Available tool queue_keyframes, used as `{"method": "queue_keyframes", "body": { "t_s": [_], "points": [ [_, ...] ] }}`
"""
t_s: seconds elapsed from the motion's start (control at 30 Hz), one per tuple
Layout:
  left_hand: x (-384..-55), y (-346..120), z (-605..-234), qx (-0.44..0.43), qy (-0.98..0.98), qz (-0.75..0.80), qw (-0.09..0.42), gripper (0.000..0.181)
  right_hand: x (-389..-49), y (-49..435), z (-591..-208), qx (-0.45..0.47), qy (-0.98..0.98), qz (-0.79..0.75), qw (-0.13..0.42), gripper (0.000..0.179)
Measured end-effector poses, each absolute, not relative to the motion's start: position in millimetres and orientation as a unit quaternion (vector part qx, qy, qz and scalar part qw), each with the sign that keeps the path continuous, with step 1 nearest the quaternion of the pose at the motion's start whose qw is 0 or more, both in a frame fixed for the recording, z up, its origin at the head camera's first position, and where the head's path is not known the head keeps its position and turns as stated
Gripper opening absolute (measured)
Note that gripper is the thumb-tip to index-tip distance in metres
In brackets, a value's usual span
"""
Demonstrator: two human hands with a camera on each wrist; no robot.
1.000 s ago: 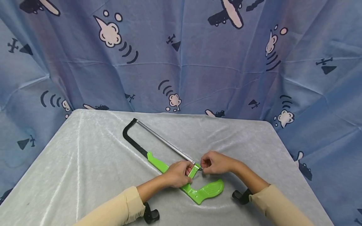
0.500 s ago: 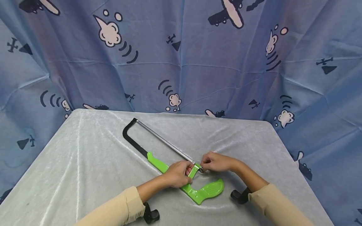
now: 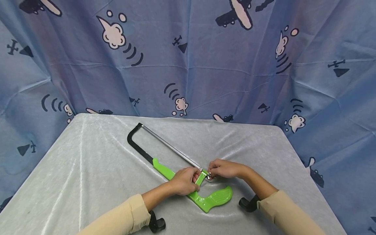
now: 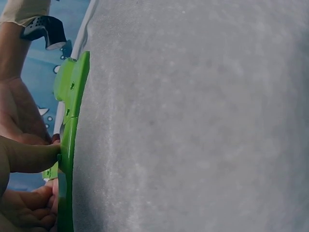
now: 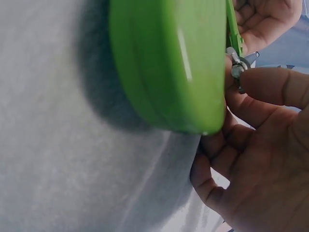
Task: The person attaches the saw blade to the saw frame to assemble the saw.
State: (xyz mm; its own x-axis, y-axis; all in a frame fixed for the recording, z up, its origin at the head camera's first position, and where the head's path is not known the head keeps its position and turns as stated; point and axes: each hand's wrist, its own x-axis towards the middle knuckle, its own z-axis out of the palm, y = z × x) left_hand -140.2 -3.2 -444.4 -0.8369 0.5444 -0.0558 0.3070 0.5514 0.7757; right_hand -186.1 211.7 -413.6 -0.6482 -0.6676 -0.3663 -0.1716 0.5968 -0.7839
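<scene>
A hacksaw (image 3: 164,170) with a green handle and black front frame lies on the cloth, its silver blade (image 3: 173,148) on the far side. My left hand (image 3: 184,181) grips the green frame near the handle end; in the left wrist view its thumb (image 4: 34,155) presses on the green edge. With thumb and forefinger, my right hand (image 3: 224,168) pinches the metal wing nut (image 5: 237,67) at the blade's near end. The green grip (image 5: 169,63) fills the middle of the right wrist view and covers part of the right fingers.
A pale grey cloth (image 3: 102,195) covers the table. Behind the table's far edge hangs a blue curtain (image 3: 158,81) printed with planes and clouds. Black wrist cameras sit at both cuffs, close over the cloth.
The right hand's fingers have shifted and turned slightly at the wing nut, which now shows at a different angle. The left hand and the hacksaw have stayed in place.
</scene>
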Motion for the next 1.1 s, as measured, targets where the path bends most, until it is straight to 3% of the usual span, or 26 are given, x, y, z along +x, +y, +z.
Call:
{"method": "queue_keyframes", "body": {
  "t_s": [0.43,0.6,0.77,0.97,1.1],
  "points": [
    [-141.3,-3.0,-446.9,0.242,0.872,0.399,0.149,0.031,-180.6,210.4,-416.7,-0.289,0.854,-0.335,0.273,0.020],
    [-141.2,-2.7,-447.3,0.243,0.873,0.397,0.147,0.030,-177.1,212.3,-416.2,-0.309,0.865,-0.317,0.236,0.013],
    [-141.6,-2.3,-447.9,0.245,0.873,0.397,0.143,0.030,-163.4,207.4,-413.1,-0.325,0.908,-0.231,0.130,0.006],
    [-142.1,-2.4,-447.7,0.247,0.874,0.395,0.140,0.029,-147.3,198.2,-413.1,-0.360,0.929,-0.035,-0.073,0.037],
    [-142.1,-2.7,-447.6,0.248,0.876,0.389,0.140,0.027,-143.1,194.7,-415.9,-0.364,0.923,0.015,-0.128,0.043]
  ]
}}
